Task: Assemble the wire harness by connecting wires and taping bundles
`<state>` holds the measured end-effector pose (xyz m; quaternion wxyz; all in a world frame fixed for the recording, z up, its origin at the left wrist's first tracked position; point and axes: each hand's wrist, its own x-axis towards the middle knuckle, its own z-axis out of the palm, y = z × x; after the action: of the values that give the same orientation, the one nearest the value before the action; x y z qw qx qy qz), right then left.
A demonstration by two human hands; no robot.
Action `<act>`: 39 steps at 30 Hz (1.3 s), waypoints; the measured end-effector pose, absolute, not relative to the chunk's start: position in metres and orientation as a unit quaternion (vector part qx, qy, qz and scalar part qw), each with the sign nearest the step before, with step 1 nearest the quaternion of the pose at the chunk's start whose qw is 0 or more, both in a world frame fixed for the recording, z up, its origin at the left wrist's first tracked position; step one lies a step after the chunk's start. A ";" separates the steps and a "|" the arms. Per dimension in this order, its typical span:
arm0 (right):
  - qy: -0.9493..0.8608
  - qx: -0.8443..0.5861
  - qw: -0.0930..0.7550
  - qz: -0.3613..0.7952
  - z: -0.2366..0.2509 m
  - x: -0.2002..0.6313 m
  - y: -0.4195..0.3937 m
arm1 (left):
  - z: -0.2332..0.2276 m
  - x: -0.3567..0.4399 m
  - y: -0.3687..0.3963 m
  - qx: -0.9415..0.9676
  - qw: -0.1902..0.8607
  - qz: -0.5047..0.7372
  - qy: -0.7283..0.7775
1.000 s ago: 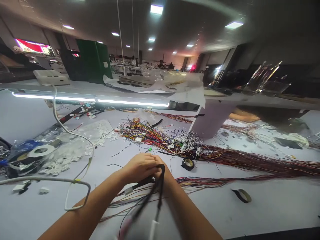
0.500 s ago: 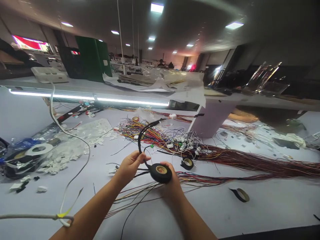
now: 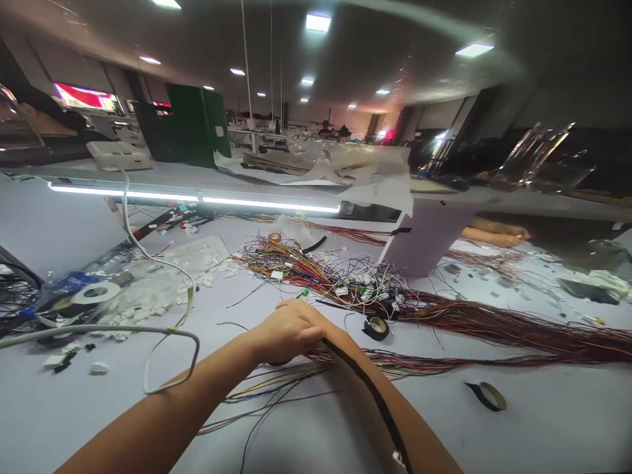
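Observation:
My left hand [image 3: 289,328] lies closed over my right hand at the middle of the white table [image 3: 543,408]. Of my right hand [image 3: 334,340] only the wrist side shows; its fingers are hidden under the left one. A black tape-wrapped wire harness [image 3: 371,394] starts at my left fingertips and runs back along my right forearm toward the camera. Thin loose coloured wires [image 3: 276,385] fan out from under both hands across the table. A dark edge shows below my left palm; I cannot tell what it is.
A tangle of coloured wires [image 3: 326,276] and a long reddish wire bundle [image 3: 518,326] lie beyond the hands. Black tape rolls [image 3: 376,326] [image 3: 488,395] sit to the right. A white cable loop [image 3: 162,359], a white tape roll [image 3: 96,291] and connectors lie left. Another person's arm [image 3: 494,234] rests far right.
Half a second ago my right hand held a black tape roll in plain sight with the harness arched up. Now the hands are together and the harness trails back over my right forearm.

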<state>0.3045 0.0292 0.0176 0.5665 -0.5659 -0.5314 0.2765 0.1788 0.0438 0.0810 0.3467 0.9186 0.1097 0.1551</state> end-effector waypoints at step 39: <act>-0.736 -0.552 0.388 -0.054 -0.008 0.299 -0.080 | 0.028 0.163 0.048 0.689 0.595 0.163 0.379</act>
<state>0.2986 -0.0803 -0.0078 0.3877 -0.5517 -0.7365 -0.0538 0.1626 0.0478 0.0284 0.5953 0.6895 0.3789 0.1634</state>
